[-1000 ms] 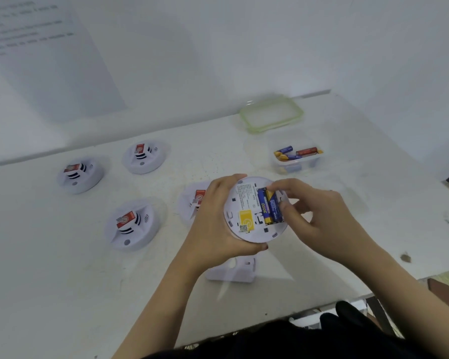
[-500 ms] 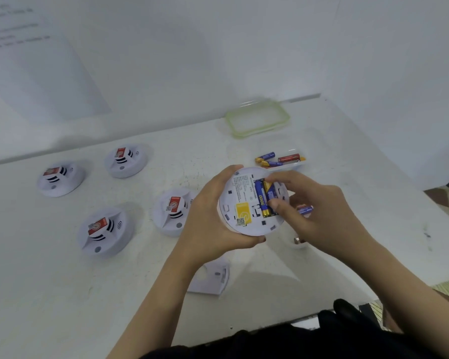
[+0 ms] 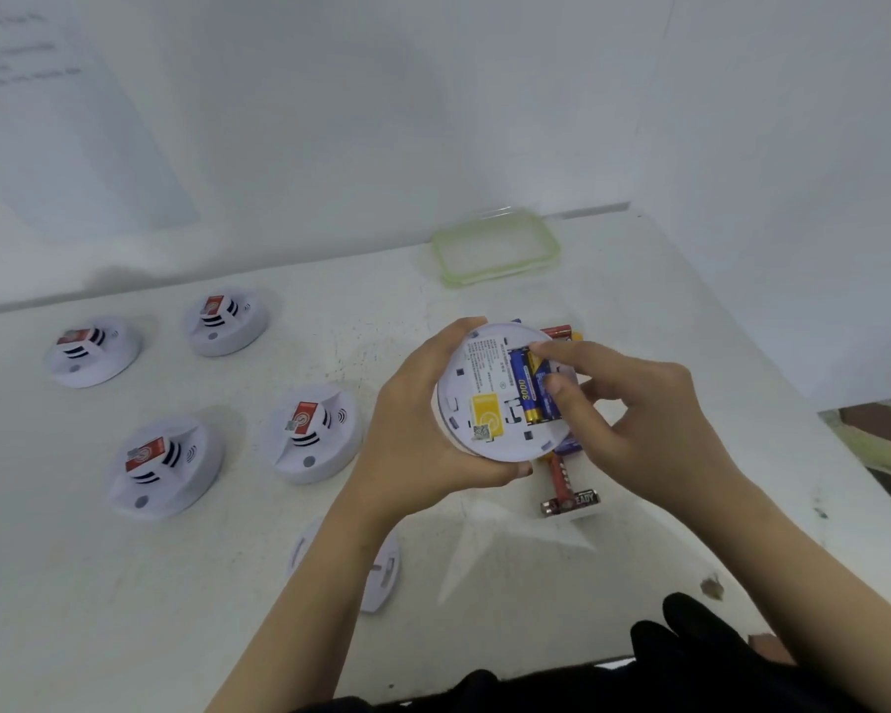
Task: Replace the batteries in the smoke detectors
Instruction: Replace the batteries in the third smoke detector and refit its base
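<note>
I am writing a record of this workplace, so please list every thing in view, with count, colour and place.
held smoke detector: one, white, underside up, above the table
fitted batteries: two, blue and gold, in its compartment
other smoke detectors: four, white with red labels, left on the table
loose batteries: count unclear, red and dark, below and behind the held detector
container lid: one, clear with green rim, far side
mounting plate: one, white, near edge
table: one, white
paper sheet: one, white, on the wall
left hand: holds the held smoke detector
right hand: pinches one of the fitted batteries
</note>
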Action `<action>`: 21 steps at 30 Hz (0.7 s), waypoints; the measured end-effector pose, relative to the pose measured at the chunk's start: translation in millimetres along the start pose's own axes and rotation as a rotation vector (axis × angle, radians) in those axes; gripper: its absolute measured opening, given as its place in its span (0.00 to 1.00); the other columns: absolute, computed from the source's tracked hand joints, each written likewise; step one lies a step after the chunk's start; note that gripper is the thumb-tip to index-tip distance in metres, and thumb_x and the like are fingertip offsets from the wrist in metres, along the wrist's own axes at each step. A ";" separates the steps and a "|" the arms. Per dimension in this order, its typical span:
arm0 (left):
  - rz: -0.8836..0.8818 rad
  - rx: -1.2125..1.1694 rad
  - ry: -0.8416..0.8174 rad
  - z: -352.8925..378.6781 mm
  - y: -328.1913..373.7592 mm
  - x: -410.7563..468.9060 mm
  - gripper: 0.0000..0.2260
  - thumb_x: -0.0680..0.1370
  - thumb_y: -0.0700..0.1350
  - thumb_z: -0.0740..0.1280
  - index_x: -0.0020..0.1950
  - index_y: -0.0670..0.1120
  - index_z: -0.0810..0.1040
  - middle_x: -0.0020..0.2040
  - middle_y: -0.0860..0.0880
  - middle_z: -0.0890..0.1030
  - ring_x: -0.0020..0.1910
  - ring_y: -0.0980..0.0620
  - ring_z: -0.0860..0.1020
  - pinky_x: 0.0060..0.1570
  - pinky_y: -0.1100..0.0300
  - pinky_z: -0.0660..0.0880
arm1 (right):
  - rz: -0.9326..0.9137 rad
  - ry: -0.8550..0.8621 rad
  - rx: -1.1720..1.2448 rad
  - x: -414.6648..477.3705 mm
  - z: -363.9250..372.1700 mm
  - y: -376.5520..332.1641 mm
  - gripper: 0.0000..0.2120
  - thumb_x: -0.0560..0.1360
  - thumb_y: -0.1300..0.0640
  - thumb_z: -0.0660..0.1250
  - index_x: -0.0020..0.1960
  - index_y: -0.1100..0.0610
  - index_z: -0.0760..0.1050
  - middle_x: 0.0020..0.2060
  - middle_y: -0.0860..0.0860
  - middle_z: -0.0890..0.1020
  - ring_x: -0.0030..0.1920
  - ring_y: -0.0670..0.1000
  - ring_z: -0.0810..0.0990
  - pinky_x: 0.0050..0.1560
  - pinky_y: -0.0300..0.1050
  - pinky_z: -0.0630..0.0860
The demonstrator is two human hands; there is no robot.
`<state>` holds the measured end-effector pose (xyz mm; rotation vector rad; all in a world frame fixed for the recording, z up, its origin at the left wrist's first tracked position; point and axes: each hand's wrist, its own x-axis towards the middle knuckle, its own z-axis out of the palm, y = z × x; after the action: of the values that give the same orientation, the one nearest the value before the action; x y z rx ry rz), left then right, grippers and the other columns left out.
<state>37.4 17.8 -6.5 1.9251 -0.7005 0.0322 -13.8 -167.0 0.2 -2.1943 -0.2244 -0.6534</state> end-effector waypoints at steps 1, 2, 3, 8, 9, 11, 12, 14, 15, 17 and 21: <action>-0.001 -0.004 0.002 2.6 0.4 1.8 0.42 0.55 0.50 0.82 0.67 0.55 0.70 0.58 0.58 0.78 0.60 0.56 0.77 0.56 0.62 0.76 | 0.002 -0.007 0.003 1.3 -1.8 1.8 0.14 0.75 0.51 0.60 0.56 0.53 0.79 0.41 0.43 0.81 0.39 0.43 0.81 0.29 0.39 0.76; -0.005 -0.010 0.004 5.1 0.2 3.2 0.42 0.55 0.50 0.81 0.67 0.53 0.70 0.58 0.57 0.78 0.60 0.54 0.77 0.57 0.58 0.77 | -0.001 -0.013 0.005 2.4 -3.4 3.8 0.13 0.76 0.51 0.59 0.55 0.52 0.78 0.40 0.43 0.81 0.40 0.41 0.81 0.29 0.40 0.76; -0.010 -0.016 0.004 7.4 0.5 4.5 0.42 0.55 0.49 0.81 0.68 0.51 0.71 0.58 0.55 0.78 0.60 0.52 0.77 0.56 0.54 0.78 | -0.002 -0.020 0.003 3.2 -4.8 5.9 0.13 0.76 0.51 0.59 0.55 0.52 0.78 0.40 0.43 0.80 0.40 0.40 0.81 0.28 0.41 0.76; -0.002 -0.021 0.027 19.1 2.6 8.0 0.40 0.57 0.49 0.81 0.67 0.51 0.71 0.58 0.54 0.79 0.59 0.49 0.78 0.56 0.49 0.78 | 0.032 -0.092 -0.012 7.2 -9.9 15.8 0.10 0.75 0.53 0.61 0.54 0.52 0.77 0.40 0.45 0.83 0.37 0.40 0.81 0.28 0.38 0.76; -0.002 -0.022 0.035 21.2 3.1 8.1 0.39 0.57 0.50 0.80 0.67 0.52 0.71 0.58 0.54 0.79 0.60 0.49 0.78 0.56 0.49 0.78 | 0.029 -0.113 -0.016 7.8 -11.3 17.2 0.10 0.75 0.53 0.62 0.55 0.52 0.76 0.41 0.45 0.83 0.37 0.40 0.81 0.29 0.38 0.76; -0.005 -0.005 0.049 24.3 4.5 8.5 0.39 0.57 0.52 0.79 0.66 0.57 0.70 0.59 0.57 0.78 0.60 0.50 0.78 0.57 0.51 0.78 | 0.033 -0.143 0.001 9.1 -14.0 19.3 0.10 0.73 0.53 0.64 0.55 0.51 0.75 0.42 0.44 0.83 0.37 0.41 0.81 0.29 0.37 0.76; -0.005 0.011 0.052 25.4 5.7 8.3 0.38 0.57 0.53 0.79 0.65 0.60 0.69 0.58 0.60 0.78 0.60 0.53 0.77 0.57 0.53 0.78 | 0.034 -0.150 0.010 9.7 -15.3 19.8 0.10 0.73 0.53 0.65 0.54 0.50 0.74 0.42 0.43 0.82 0.38 0.42 0.81 0.29 0.37 0.76; -0.012 0.037 0.057 27.5 7.3 8.8 0.39 0.58 0.52 0.80 0.65 0.61 0.69 0.58 0.62 0.77 0.59 0.55 0.77 0.56 0.56 0.77 | 0.038 -0.160 0.033 10.7 -18.4 20.9 0.10 0.73 0.55 0.67 0.53 0.48 0.71 0.43 0.43 0.82 0.37 0.42 0.82 0.29 0.40 0.76; -0.015 0.041 0.060 28.7 7.1 8.8 0.39 0.58 0.51 0.81 0.66 0.59 0.69 0.58 0.62 0.77 0.59 0.55 0.77 0.56 0.56 0.77 | 0.043 -0.168 0.050 11.4 -20.1 21.1 0.11 0.74 0.57 0.68 0.51 0.46 0.69 0.45 0.43 0.82 0.37 0.44 0.82 0.30 0.41 0.76; -0.017 0.046 0.064 30.9 5.9 8.8 0.39 0.59 0.47 0.82 0.66 0.56 0.69 0.58 0.60 0.77 0.58 0.55 0.77 0.56 0.57 0.77 | 0.052 -0.190 0.082 11.7 -22.4 22.9 0.14 0.75 0.59 0.67 0.50 0.42 0.65 0.48 0.43 0.83 0.38 0.45 0.83 0.31 0.42 0.78; -0.013 0.061 0.075 34.9 2.0 10.5 0.39 0.58 0.46 0.81 0.66 0.58 0.69 0.58 0.61 0.77 0.59 0.56 0.77 0.57 0.58 0.76 | 0.001 -0.123 0.061 8.4 -21.0 27.3 0.12 0.74 0.58 0.66 0.51 0.46 0.66 0.55 0.40 0.79 0.53 0.47 0.81 0.46 0.47 0.80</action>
<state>35.2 -16.9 -17.5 1.9766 -0.6439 0.1181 -4.7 -201.1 -2.4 -2.1778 -0.3031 -0.5052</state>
